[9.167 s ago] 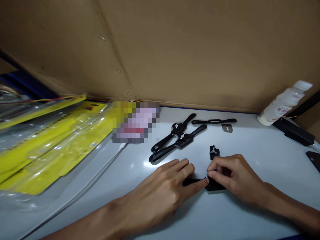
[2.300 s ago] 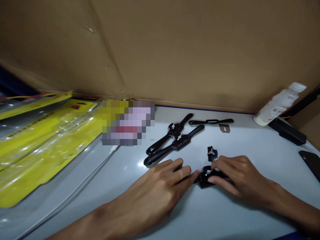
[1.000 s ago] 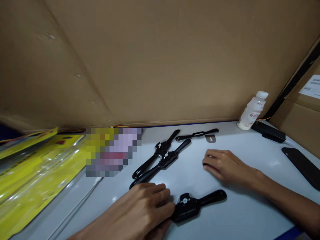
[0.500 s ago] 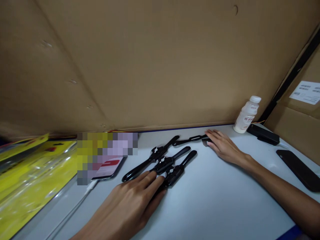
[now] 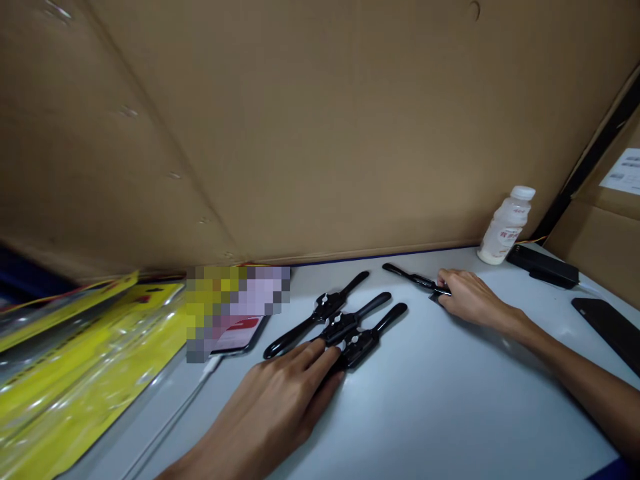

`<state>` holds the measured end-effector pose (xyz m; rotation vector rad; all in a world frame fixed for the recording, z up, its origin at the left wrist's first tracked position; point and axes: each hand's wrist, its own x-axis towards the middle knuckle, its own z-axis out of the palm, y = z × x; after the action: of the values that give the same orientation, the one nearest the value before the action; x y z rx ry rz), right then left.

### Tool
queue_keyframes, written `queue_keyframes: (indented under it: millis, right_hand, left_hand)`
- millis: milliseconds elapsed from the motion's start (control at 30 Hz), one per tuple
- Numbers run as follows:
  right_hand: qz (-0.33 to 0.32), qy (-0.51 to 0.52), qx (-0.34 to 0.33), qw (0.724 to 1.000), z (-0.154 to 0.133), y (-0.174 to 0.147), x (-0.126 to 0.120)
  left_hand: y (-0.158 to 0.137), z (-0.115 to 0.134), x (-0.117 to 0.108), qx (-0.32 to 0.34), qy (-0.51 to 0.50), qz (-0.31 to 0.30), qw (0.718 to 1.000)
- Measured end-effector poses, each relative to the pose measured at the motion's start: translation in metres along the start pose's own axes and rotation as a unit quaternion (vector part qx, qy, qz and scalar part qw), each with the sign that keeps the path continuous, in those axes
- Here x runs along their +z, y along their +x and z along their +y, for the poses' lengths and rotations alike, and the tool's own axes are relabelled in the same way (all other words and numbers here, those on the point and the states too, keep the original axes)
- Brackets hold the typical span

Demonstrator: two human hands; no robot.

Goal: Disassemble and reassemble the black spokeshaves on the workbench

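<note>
Workshop bench (image 5: 425, 413): black spokeshaves (image 5: 364, 348), yellow blister packaging (image 5: 115, 373), cardboard wall (image 5: 325, 133) behind.

White tabletop (image 5: 425, 413); brown cardboard sheet (image 5: 325, 133) upright along back edge. Yellow cards (image 5: 95, 393) in clear plastic, piled toward left edge. Beside them, phone (image 5: 245, 341), partly pixelated, white cable (image 5: 185, 401) running from its near end toward front edge. Near back right corner, white-capped bottle (image 5: 504, 231) standing, black box (image 5: 545, 267) just beside it. Dark flat slab (image 5: 607, 333) near right edge. Beyond that edge, cardboard box (image 5: 600, 247) with white label (image 5: 625, 171).
</note>
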<state>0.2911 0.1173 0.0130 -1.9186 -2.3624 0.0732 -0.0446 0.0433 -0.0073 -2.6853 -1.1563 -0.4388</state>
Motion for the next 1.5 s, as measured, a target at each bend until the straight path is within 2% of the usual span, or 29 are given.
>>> queue_keyframes:
  millis: [100, 200, 267, 333, 367, 433, 500, 567, 633, 800, 933, 1000, 1033, 1067, 1133, 1200, 1267, 1333, 1500]
  right_hand:
    - [0.002, 0.011, 0.032, 0.999, 0.000, 0.000, 0.001]
    - [0.044, 0.023, 0.048, 0.998, -0.001, 0.000, -0.002]
    - [0.091, 0.083, 0.033, 0.992, -0.003, -0.003, -0.006]
    - [0.106, 0.183, -0.021, 0.977, -0.005, -0.008, -0.011]
    - [0.083, 0.234, -0.057, 0.967, -0.007, -0.012, -0.014]
    - [-0.007, 0.296, -0.126, 0.947, -0.013, -0.024, -0.018]
    - [-0.081, 0.286, -0.172, 0.939, -0.024, -0.038, -0.019]
    - [-0.105, 0.233, -0.194, 0.947, -0.037, -0.052, -0.017]
    - [-0.105, 0.179, -0.196, 0.958, -0.050, -0.064, -0.015]
    - [-0.110, 0.141, -0.200, 0.963, -0.066, -0.076, -0.018]
    - [-0.115, 0.189, -0.235, 0.946, -0.054, -0.067, -0.024]
    - [-0.070, 0.219, -0.214, 0.949, -0.040, -0.055, -0.025]
    - [-0.028, 0.226, -0.182, 0.957, -0.031, -0.048, -0.023]
    - [0.021, 0.215, -0.139, 0.966, -0.021, -0.042, -0.022]
    - [0.098, 0.128, -0.071, 0.984, -0.003, -0.030, -0.018]
    - [0.089, 0.054, -0.059, 0.993, 0.011, -0.022, -0.013]
    - [0.065, 0.029, -0.068, 0.995, 0.019, -0.019, -0.009]
    - [0.052, 0.049, -0.062, 0.996, 0.022, -0.017, -0.008]
    - [-0.009, 0.178, -0.010, 0.984, 0.018, -0.012, -0.009]
  left_hand:
    - [-0.001, -0.001, 0.001, -0.012, -0.005, -0.011, 1.000]
    - [0.001, -0.003, 0.000, -0.034, -0.006, -0.035, 0.999]
    - [0.004, -0.004, -0.001, -0.059, -0.002, -0.047, 0.997]
    - [0.006, -0.006, -0.002, -0.092, 0.002, -0.056, 0.994]
    - [0.007, -0.007, -0.001, -0.107, 0.002, -0.058, 0.993]
    - [0.007, -0.011, 0.002, -0.126, -0.010, -0.045, 0.991]
    - [0.006, -0.015, 0.005, -0.129, -0.046, 0.007, 0.991]
    - [0.004, -0.017, 0.008, -0.118, -0.098, 0.078, 0.985]
    - [0.003, -0.014, 0.006, -0.092, -0.149, 0.119, 0.977]
    - [0.003, 0.007, -0.005, 0.024, -0.202, 0.058, 0.977]
    - [-0.001, 0.018, -0.004, 0.073, -0.167, 0.049, 0.982]
    - [-0.005, 0.020, -0.001, 0.077, -0.154, 0.056, 0.984]
    - [-0.006, 0.020, 0.000, 0.075, -0.147, 0.055, 0.985]
    - [-0.007, 0.021, 0.000, 0.070, -0.139, 0.048, 0.987]
    - [-0.007, 0.022, -0.002, 0.055, -0.129, 0.029, 0.990]
    - [-0.006, 0.022, -0.004, 0.037, -0.132, 0.012, 0.991]
    - [-0.004, 0.021, -0.007, 0.032, -0.134, 0.006, 0.990]
    - [-0.003, 0.020, -0.009, 0.035, -0.130, 0.000, 0.991]
    - [-0.001, 0.020, -0.010, 0.038, -0.154, -0.039, 0.987]
